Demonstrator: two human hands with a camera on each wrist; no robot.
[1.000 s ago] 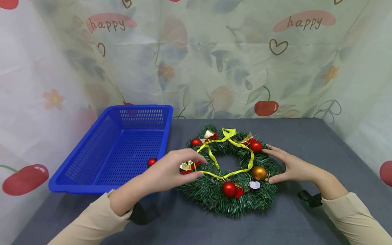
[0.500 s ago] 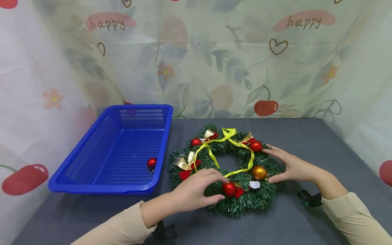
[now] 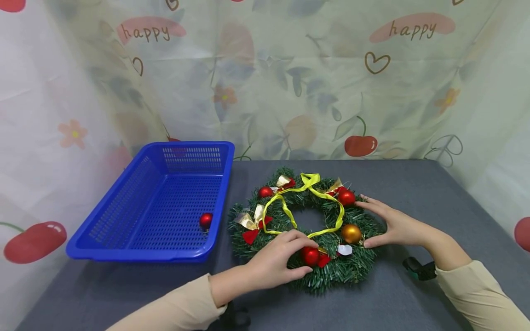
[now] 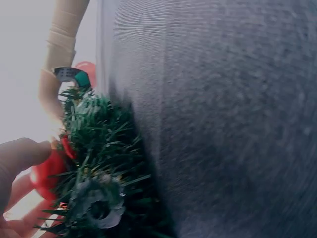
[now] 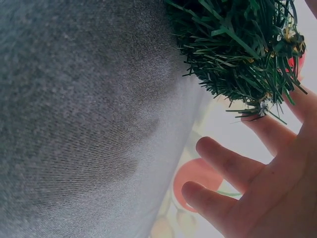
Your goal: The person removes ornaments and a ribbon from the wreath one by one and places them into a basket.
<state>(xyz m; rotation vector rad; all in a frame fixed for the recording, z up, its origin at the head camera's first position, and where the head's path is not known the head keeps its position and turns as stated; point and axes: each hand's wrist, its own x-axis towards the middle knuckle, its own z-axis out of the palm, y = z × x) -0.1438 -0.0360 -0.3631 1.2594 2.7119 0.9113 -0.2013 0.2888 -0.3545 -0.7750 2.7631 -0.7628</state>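
Observation:
A green tinsel wreath [image 3: 331, 278] lies flat on the dark grey table, trimmed with baubles, red and gold bows and a yellow ribbon [image 3: 339, 216]. At its front, my left hand [image 3: 275, 262] has thumb and fingers around a red bauble [image 3: 309, 256]. In the left wrist view, the thumb meets that same red bauble [image 4: 48, 173], with fingers behind it. My right hand [image 3: 399, 227] rests at the wreath's right edge, fingers spread, near a gold bauble [image 3: 351, 233] and another red bauble [image 3: 346, 197]. In the right wrist view, fingertips reach the green tinsel [image 5: 242, 54].
Left of the wreath stands a blue plastic basket [image 3: 136, 254] with perforated sides. One red bauble [image 3: 205, 220] lies in it near the right wall. A patterned cloth [image 3: 269, 92] hangs behind the table [image 3: 414, 184] and at both sides.
My left hand has moved right and toward the front, from the wreath's left side to the front red bauble, uncovering a gold and red bow. My right hand has stayed in place.

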